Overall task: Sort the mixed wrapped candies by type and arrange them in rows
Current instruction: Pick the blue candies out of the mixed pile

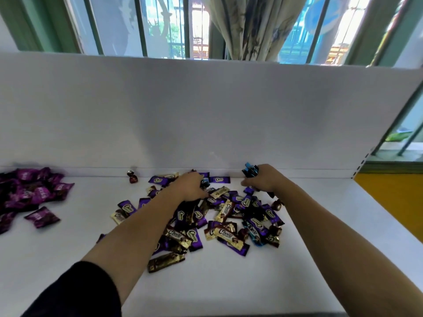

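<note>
A mixed pile of wrapped candies (219, 223) lies in the middle of the white table (297, 259): purple, gold and dark brown Choco bars, a few blue ones and small round brown sweets. My right hand (263, 179) is at the pile's far right and grips a bunch of blue-wrapped candies (250, 170) that sticks up out of the fist. My left hand (191, 186) reaches into the far side of the pile, fingers curled down among the wrappers; whether it holds one is hidden. A separate heap of magenta candies (29, 191) sits at the far left.
A single small red-brown sweet (132, 177) lies alone near the back wall. A white partition (206, 115) rises right behind the table. The table's right edge borders a yellow floor (393, 191). Windows and a curtain are beyond.
</note>
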A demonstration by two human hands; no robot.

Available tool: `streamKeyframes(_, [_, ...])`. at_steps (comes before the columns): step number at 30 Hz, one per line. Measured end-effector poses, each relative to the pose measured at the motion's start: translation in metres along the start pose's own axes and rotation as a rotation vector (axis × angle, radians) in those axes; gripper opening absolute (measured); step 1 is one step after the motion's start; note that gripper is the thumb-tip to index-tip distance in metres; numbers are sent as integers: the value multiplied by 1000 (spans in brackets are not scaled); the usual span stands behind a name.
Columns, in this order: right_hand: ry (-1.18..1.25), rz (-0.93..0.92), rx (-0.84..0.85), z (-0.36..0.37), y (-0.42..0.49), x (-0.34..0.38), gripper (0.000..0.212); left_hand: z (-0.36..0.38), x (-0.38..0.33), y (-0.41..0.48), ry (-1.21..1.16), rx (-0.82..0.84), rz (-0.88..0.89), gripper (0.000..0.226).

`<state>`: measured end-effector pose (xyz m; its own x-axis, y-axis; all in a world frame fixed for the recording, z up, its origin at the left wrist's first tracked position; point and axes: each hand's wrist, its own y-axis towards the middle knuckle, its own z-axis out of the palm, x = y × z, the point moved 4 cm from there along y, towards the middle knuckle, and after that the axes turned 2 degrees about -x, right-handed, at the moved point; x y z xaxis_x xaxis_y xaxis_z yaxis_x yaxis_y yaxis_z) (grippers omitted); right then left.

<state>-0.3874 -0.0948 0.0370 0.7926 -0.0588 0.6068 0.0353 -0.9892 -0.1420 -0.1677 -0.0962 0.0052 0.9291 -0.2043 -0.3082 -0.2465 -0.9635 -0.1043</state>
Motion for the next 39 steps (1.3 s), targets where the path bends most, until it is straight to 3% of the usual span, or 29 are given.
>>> streamKeyframes(6, [39,-68,97,-13,-27,0,16,1,-2,0,4,-25,4,25])
streamKeyframes(8, [-136,-102,165,-14,-38,4,12,0,-4,-2,41,-68,9,30])
streamKeyframes(12, [-475,-141,317,7,-61,10,29,-3,-8,-10,20,-130,25,33])
streamKeyframes(17, [-671,-129,214,32,-73,6,39,-12,-10,-26,-147,-193,45,26])
streamKeyframes(27, [-679,-161,192,43,-76,4,50,-35,31,-78,-442,-328,-151,13])
streamKeyframes(33, [-583,-209,145,24,-62,14,41,-34,45,-97,-353,-346,-198,20])
streamKeyframes(39, [-456,-268,102,27,-43,48,39,-25,32,-77,-220,-273,-104,12])
